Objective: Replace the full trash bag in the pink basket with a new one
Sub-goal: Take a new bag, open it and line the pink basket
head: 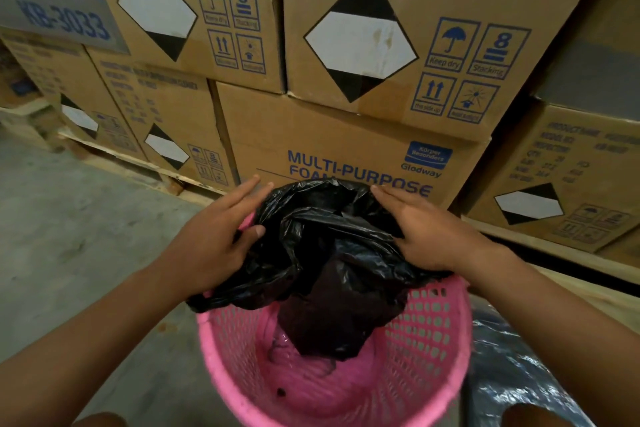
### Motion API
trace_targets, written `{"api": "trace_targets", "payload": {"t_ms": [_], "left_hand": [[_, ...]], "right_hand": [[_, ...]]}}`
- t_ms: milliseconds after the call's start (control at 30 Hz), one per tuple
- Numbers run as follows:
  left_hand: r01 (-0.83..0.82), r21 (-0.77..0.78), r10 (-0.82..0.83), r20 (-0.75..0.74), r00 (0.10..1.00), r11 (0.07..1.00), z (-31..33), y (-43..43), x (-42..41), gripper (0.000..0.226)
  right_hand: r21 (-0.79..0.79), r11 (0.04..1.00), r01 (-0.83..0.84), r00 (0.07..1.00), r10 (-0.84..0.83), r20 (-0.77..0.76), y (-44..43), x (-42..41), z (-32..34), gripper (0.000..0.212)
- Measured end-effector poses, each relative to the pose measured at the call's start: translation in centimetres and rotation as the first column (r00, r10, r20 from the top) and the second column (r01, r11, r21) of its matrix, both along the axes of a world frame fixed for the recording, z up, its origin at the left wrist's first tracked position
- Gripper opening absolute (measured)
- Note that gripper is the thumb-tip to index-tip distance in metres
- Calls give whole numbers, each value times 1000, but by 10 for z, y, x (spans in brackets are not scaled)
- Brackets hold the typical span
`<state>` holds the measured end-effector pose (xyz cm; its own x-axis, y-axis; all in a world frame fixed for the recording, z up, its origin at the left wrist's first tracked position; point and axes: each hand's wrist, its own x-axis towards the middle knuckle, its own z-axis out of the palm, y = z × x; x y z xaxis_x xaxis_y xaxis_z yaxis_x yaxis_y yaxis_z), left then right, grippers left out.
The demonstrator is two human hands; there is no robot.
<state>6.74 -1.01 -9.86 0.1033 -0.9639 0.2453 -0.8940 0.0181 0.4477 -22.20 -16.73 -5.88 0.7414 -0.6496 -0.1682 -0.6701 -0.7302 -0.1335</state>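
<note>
A pink perforated plastic basket stands on the floor right below me. A black trash bag is draped over its far rim, and part of it hangs down inside; the pink bottom shows beneath it. My left hand holds the bag's left edge at the rim, thumb pressed on the plastic and fingers stretched forward. My right hand grips the bag's right edge over the rim, fingers pointing forward.
Stacked cardboard cartons on wooden pallets form a wall just behind the basket. Bare concrete floor lies to the left. A shiny dark plastic mass sits at the basket's right side.
</note>
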Motion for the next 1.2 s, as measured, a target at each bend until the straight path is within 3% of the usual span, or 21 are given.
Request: {"api": "trace_targets", "payload": {"t_ms": [67,200,267,367,433,567,767,833,900,967,1067,1133,1200], "left_hand": [[35,74,-35,-7,999,997,1,7,1,65],[55,259,-68,38,997,964,2,27,9,96],[2,288,-27,81,996,958,9,26,5,100],[-81,121,78,31,996,989,26,-3,-13,78],[-32,19,30,92,995,999,31,-32,-23,69],[105,203,-140,165,976,973,15,-68,-25,66],[-47,419,4,104,995,907,5,-60,21,56],[-76,405,28,123,992,911,6,-59,24,56],[-82,288,25,195,981,954,9,-60,16,61],[-9,229,-24,141,990,973,7,-61,10,61],[34,302,-31,-17,999,953,1,-60,10,52],[7,372,0,-19,1000,928,3,-61,10,47],[-27,428,12,39,999,904,9,-63,8,56]], "right_hand": [[40,999,-23,999,24,-40,-1,-11,-3,88],[109,994,18,999,-15,-33,-7,-25,-6,96],[122,992,24,1000,-22,-21,-7,-24,-7,95],[84,996,25,1000,-26,8,-5,-15,-8,89],[18,999,28,999,-29,31,-7,-6,-9,83],[58,998,13,999,-16,42,-12,3,-8,77],[38,997,65,990,-69,121,-6,-19,-3,82],[71,994,85,993,-90,78,-3,-29,-3,87],[135,985,109,992,-115,41,-2,-39,-4,94],[212,969,128,989,-141,46,-3,-47,-5,96],[341,927,154,974,-200,104,-6,-55,-10,94],[419,892,170,957,-250,146,-6,-59,-14,92],[384,905,183,950,-263,168,-3,-58,-16,92]]}}
